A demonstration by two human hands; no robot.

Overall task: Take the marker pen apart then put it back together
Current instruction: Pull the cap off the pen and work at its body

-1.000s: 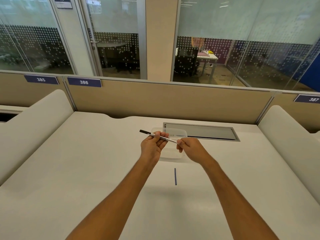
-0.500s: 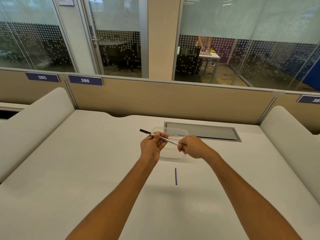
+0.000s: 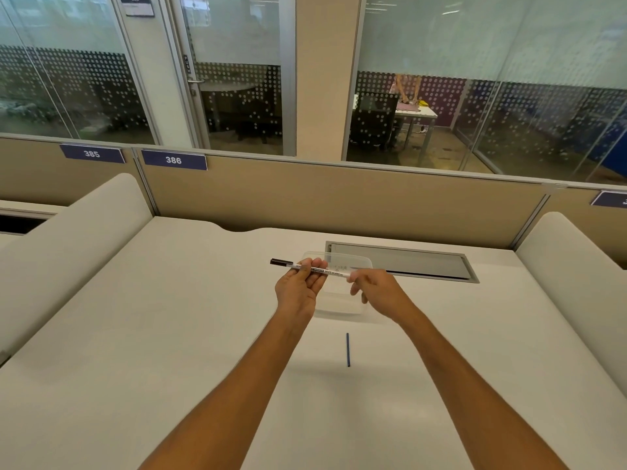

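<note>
Whiteboard marker (image 3: 314,268) is pinched mid-barrel by left hand (image 3: 298,290) and at its tail by right hand (image 3: 376,291), above clear container (image 3: 339,300), apparently bracing it for refitting the blue ink rod (image 3: 347,349) lying on the worktop (image 3: 169,334).

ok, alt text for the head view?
Two bare hands hold a whiteboard marker over a white desk: left hand on the barrel, right hand at its end. A thin blue rod lies nearer, before a clear container.

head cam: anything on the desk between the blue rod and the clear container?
Nothing: in the head view the white desk is bare between the thin blue rod and the clear container beyond it.
</note>
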